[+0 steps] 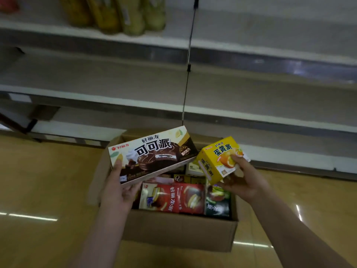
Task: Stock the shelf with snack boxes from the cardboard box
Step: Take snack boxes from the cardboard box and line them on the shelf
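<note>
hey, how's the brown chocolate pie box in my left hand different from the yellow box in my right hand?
The brown box is long and flat; the yellow box is shorter and more cube-like. The brown box pictures a dark chocolate pie, the yellow box an orange-yellow one. The left hand holds the brown box by one end, while the right hand grips the yellow box from its lower side. Both are held above the cardboard box, neither yet on the shelf.
</note>
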Demonstrator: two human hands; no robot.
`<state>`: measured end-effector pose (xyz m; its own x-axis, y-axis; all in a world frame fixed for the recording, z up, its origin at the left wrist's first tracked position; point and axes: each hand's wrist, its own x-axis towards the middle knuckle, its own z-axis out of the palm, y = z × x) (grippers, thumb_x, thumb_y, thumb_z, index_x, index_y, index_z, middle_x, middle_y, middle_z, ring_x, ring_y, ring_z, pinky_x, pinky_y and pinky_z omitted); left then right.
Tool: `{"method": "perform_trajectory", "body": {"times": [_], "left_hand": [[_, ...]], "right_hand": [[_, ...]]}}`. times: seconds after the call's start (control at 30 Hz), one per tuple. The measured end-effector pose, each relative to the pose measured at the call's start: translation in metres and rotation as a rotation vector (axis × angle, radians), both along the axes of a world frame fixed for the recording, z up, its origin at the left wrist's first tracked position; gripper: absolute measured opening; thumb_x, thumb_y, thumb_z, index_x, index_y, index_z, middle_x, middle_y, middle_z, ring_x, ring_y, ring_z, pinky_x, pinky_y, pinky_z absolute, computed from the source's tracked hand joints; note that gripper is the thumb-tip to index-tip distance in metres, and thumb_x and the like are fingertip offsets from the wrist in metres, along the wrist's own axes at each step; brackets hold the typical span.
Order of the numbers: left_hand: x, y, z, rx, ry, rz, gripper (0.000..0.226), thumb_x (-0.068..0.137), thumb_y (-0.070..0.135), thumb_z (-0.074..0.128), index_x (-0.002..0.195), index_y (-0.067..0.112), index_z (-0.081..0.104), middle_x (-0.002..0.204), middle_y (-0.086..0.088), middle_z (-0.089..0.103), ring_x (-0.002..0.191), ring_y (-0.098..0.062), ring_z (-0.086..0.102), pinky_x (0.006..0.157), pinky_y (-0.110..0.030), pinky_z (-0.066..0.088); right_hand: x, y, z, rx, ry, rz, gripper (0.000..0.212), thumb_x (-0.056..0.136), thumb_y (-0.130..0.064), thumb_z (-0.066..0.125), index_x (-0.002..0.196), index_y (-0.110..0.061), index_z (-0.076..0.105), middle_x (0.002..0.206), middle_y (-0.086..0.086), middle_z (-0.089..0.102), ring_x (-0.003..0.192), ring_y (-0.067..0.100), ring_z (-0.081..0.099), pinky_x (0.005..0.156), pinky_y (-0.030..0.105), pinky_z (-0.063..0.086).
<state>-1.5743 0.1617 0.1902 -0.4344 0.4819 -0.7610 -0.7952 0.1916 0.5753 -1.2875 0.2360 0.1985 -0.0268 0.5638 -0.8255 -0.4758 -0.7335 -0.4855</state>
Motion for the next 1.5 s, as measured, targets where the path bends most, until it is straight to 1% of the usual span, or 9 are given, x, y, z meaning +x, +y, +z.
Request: {"method": "perform_trajectory", "body": {"times": [0.17, 0.3, 0.4, 0.53, 0.67, 0.87, 0.97, 1.1, 1.5], "left_hand": [[-0.008, -0.021, 0.12, 0.067, 0.105, -0.064, 0.057, 0.063, 0.039, 0.08, 0.112, 0.014, 0.063, 0.103, -0.01, 0.074, 0.09, -0.023, 0.073, 0.097, -0.045, 0.051], [-0.017, -0.044, 0.209, 0.178, 0.171, -0.079, 0.047, 0.079, 0.038, 0.072, 0.117, 0.013, 0.062, 0.11, -0.009, 0.072, 0.095, -0.022, 0.072, 0.09, -0.041, 0.055], [-0.025, -0.051, 0.266, 0.266, 0.196, -0.048, 0.038, 0.082, 0.034, 0.069, 0.114, 0.015, 0.063, 0.107, -0.007, 0.073, 0.09, -0.021, 0.073, 0.076, -0.037, 0.06], [-0.035, -0.045, 0.334, 0.366, 0.239, -0.031, 0.052, 0.074, 0.034, 0.075, 0.119, 0.013, 0.061, 0.106, -0.009, 0.073, 0.091, -0.023, 0.073, 0.081, -0.041, 0.059], [-0.049, -0.029, 0.401, 0.521, 0.241, -0.069, 0.051, 0.073, 0.032, 0.075, 0.118, 0.012, 0.062, 0.111, -0.012, 0.072, 0.102, -0.028, 0.069, 0.088, -0.049, 0.055], [-0.087, -0.002, 0.513, 0.755, 0.307, -0.268, 0.044, 0.079, 0.031, 0.074, 0.117, 0.011, 0.063, 0.115, -0.014, 0.069, 0.108, -0.031, 0.066, 0.092, -0.053, 0.052], [-0.105, 0.004, 0.559, 0.834, 0.333, -0.372, 0.046, 0.082, 0.032, 0.072, 0.121, 0.01, 0.061, 0.115, -0.013, 0.07, 0.109, -0.031, 0.065, 0.094, -0.053, 0.051], [-0.123, 0.006, 0.603, 0.92, 0.35, -0.466, 0.042, 0.084, 0.03, 0.069, 0.12, 0.009, 0.061, 0.113, -0.014, 0.07, 0.105, -0.03, 0.067, 0.09, -0.048, 0.054], [-0.199, 0.033, 0.632, 0.959, 0.267, -0.544, 0.043, 0.087, 0.028, 0.069, 0.124, 0.011, 0.058, 0.114, -0.015, 0.07, 0.108, -0.032, 0.066, 0.095, -0.054, 0.05]], "right_hand": [[-0.017, -0.027, 0.118, -0.049, 0.05, -0.092, 0.02, 0.085, -0.022, 0.067, 0.101, -0.015, 0.056, 0.104, 0.012, 0.058, 0.088, 0.026, 0.058, 0.068, 0.047, 0.052], [-0.029, -0.052, 0.196, 0.019, 0.096, -0.128, 0.05, 0.064, -0.025, 0.075, 0.11, -0.014, 0.058, 0.114, 0.014, 0.063, 0.097, 0.03, 0.062, 0.078, 0.046, 0.056], [-0.035, -0.059, 0.255, 0.071, 0.116, -0.169, 0.019, 0.083, -0.02, 0.069, 0.097, -0.016, 0.057, 0.109, 0.015, 0.062, 0.093, 0.029, 0.06, 0.078, 0.045, 0.055], [-0.049, -0.051, 0.334, 0.221, 0.146, -0.208, 0.009, 0.092, -0.019, 0.061, 0.098, -0.014, 0.057, 0.097, 0.009, 0.063, 0.083, 0.022, 0.061, 0.058, 0.033, 0.058], [-0.067, -0.037, 0.417, 0.394, 0.173, -0.268, 0.006, 0.092, -0.024, 0.06, 0.092, -0.019, 0.057, 0.101, 0.006, 0.063, 0.085, 0.02, 0.061, 0.098, 0.044, 0.042], [-0.108, -0.036, 0.527, 0.666, 0.211, -0.278, 0.051, 0.089, -0.049, 0.056, 0.131, -0.022, 0.049, 0.128, 0.004, 0.055, 0.107, 0.026, 0.058, 0.114, 0.052, 0.021], [-0.131, -0.039, 0.567, 0.736, 0.246, -0.283, 0.067, 0.087, -0.064, 0.049, 0.134, -0.017, 0.048, 0.128, 0.007, 0.054, 0.112, 0.027, 0.057, 0.11, 0.05, 0.032], [-0.162, -0.043, 0.605, 0.831, 0.27, -0.31, 0.067, 0.082, -0.07, 0.051, 0.126, -0.02, 0.057, 0.122, 0.01, 0.06, 0.106, 0.024, 0.061, 0.079, 0.038, 0.054], [-0.228, -0.022, 0.639, 0.857, 0.221, -0.328, 0.058, 0.082, -0.06, 0.061, 0.123, -0.02, 0.054, 0.11, 0.014, 0.066, 0.099, 0.03, 0.067, 0.087, 0.051, 0.054]]}}
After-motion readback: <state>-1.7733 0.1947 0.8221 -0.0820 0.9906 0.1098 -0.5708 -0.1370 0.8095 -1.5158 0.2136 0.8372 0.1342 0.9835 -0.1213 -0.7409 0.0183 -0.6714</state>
